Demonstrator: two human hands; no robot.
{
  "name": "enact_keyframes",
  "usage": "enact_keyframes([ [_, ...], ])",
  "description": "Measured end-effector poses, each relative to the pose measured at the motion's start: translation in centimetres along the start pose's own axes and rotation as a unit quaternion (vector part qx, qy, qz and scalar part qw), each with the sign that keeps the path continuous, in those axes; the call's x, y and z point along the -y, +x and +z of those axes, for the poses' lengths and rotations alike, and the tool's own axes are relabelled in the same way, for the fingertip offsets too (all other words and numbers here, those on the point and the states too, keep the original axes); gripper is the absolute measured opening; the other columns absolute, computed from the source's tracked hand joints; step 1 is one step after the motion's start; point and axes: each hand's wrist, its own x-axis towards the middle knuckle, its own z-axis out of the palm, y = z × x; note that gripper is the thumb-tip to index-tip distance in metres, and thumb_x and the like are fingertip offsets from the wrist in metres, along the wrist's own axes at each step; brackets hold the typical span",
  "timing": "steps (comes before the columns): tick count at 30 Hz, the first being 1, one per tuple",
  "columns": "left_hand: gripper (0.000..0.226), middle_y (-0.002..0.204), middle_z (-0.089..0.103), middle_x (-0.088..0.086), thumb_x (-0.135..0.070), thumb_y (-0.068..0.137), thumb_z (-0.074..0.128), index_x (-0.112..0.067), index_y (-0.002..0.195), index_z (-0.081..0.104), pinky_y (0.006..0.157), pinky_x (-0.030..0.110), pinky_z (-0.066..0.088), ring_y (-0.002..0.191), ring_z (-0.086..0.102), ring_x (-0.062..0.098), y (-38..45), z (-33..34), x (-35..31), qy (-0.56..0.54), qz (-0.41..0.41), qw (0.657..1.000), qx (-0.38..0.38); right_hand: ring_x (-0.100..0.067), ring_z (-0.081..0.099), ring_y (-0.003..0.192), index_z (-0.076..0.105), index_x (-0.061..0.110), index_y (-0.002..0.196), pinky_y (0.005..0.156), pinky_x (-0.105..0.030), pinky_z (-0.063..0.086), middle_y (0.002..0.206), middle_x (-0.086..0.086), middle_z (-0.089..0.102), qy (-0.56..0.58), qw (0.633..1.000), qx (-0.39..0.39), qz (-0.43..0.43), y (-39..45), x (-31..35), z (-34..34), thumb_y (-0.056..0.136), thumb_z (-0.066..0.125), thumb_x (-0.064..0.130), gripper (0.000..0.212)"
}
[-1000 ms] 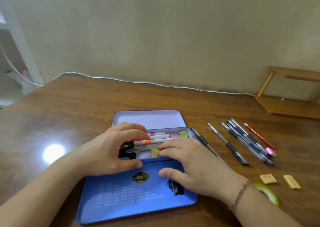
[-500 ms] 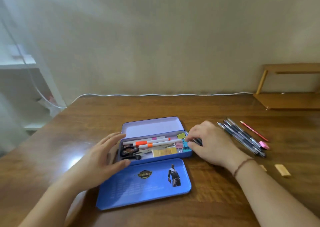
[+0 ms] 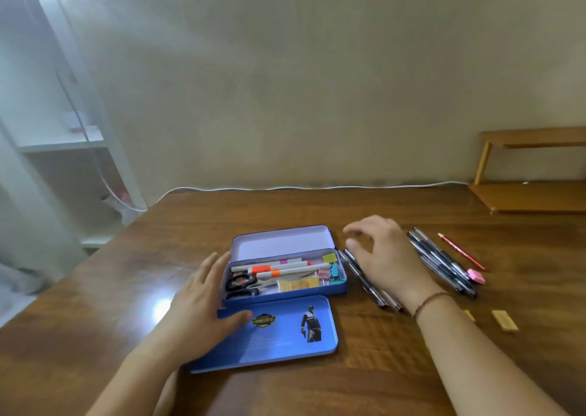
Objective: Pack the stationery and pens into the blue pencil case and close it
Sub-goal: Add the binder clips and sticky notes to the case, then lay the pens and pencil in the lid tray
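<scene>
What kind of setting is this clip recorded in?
Most likely a home desk or study corner. A wooden table stands against a plain wall, with a white shelf unit to one side, a small wooden rack at the back and a white cable along the wall.

Plain beige wall [image 3: 317,82] fills the upper view. Brown wood-grain table [image 3: 396,368], glossy, with a bright light glare [image 3: 161,307] at 8 o'clock. White cable [image 3: 285,188] runs along its far edge. White shelving [image 3: 60,143] at 10 o'clock; small wooden rack [image 3: 532,193] at 3 o'clock.
</scene>
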Motion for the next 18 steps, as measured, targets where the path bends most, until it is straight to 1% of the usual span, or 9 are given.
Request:
enact_keyframes([
  [1,0.112,0.163,0.011,-0.008,-0.077,0.064,0.059,-0.038,0.152,0.002,0.118,0.038,0.025,0.148,0.020,0.019,0.8,-0.1,-0.5,0.009,0.011,1.000,0.013,-0.011,0.056,0.094,0.068,0.023,0.106,0.077,-0.024,0.048,0.099,0.008,0.064,0.049,0.997,-0.062,0.024,0.2,0.1,-0.6,0.090,0.061,0.022,0.018],
  [3,0.109,0.161,0.018,-0.008,-0.074,0.068,0.064,-0.042,0.151,0.001,0.120,0.042,0.019,0.148,0.018,0.020,2.7,-0.2,-1.3,0.017,0.022,0.998,0.063,-0.006,0.058,0.081,0.069,0.021,0.101,0.066,-0.015,0.045,0.091,0.008,0.065,0.159,0.972,-0.152,0.085,0.4,0.5,-1.8,0.090,0.060,0.017,0.014],
  [6,0.111,0.152,0.036,-0.011,-0.078,0.055,0.063,-0.050,0.148,0.009,0.118,0.043,0.024,0.142,0.029,0.018,5.0,-0.1,-1.7,-0.003,0.036,0.993,0.108,0.000,0.059,0.074,0.069,0.020,0.096,0.062,-0.014,0.047,0.084,0.011,0.065,0.258,0.935,-0.213,0.117,0.5,0.8,-3.0,0.090,0.060,0.016,0.011],
  [8,0.113,0.142,0.044,-0.015,-0.073,0.052,0.073,-0.053,0.145,0.014,0.113,0.038,0.033,0.134,0.038,0.014,5.8,-0.1,-1.2,-0.040,0.042,0.991,0.117,0.005,0.058,0.073,0.068,0.021,0.095,0.059,-0.013,0.047,0.083,0.012,0.065,0.271,0.929,-0.223,0.115,0.5,0.5,-3.3,0.090,0.061,0.015,0.011],
  [10,0.116,0.137,0.046,-0.016,-0.065,0.051,0.083,-0.052,0.146,0.017,0.108,0.030,0.037,0.129,0.042,0.010,6.3,-0.2,-0.9,-0.085,0.037,0.987,0.131,0.005,0.058,0.072,0.069,0.021,0.094,0.053,-0.013,0.050,0.082,0.011,0.065,0.271,0.930,-0.220,0.117,0.5,-0.2,-3.4,0.090,0.061,0.015,0.010],
  [13,0.119,0.138,0.047,-0.011,-0.062,0.049,0.086,-0.049,0.146,0.019,0.107,0.027,0.037,0.126,0.046,0.009,7.5,-0.7,-0.6,-0.110,0.031,0.984,0.139,-0.006,0.060,0.077,0.070,0.020,0.094,0.060,-0.023,0.054,0.083,0.011,0.066,0.255,0.935,-0.205,0.135,0.4,-1.0,-3.4,0.090,0.062,0.016,0.011],
  [14,0.120,0.138,0.048,-0.010,-0.065,0.047,0.085,-0.048,0.147,0.019,0.106,0.026,0.036,0.125,0.048,0.009,8.1,-0.9,-0.5,-0.109,0.028,0.984,0.141,-0.008,0.061,0.077,0.070,0.020,0.094,0.061,-0.022,0.053,0.084,0.011,0.066,0.242,0.939,-0.201,0.140,0.4,-1.3,-3.3,0.090,0.062,0.016,0.011],
  [16,0.127,0.138,0.050,-0.008,-0.075,0.039,0.077,-0.046,0.148,0.018,0.105,0.026,0.037,0.123,0.050,0.010,9.4,-1.2,-0.4,-0.103,0.023,0.984,0.142,-0.007,0.061,0.078,0.070,0.021,0.093,0.059,-0.014,0.047,0.084,0.011,0.067,0.203,0.951,-0.182,0.144,0.3,-1.8,-3.1,0.090,0.062,0.017,0.010],
  [18,0.127,0.139,0.050,-0.006,-0.073,0.040,0.078,-0.043,0.148,0.019,0.105,0.027,0.038,0.121,0.051,0.011,10.6,-1.3,-0.5,-0.108,0.012,0.984,0.140,-0.002,0.059,0.077,0.069,0.024,0.094,0.058,-0.011,0.044,0.084,0.014,0.065,0.152,0.966,-0.146,0.151,0.2,-2.2,-2.9,0.090,0.062,0.019,0.010],
])
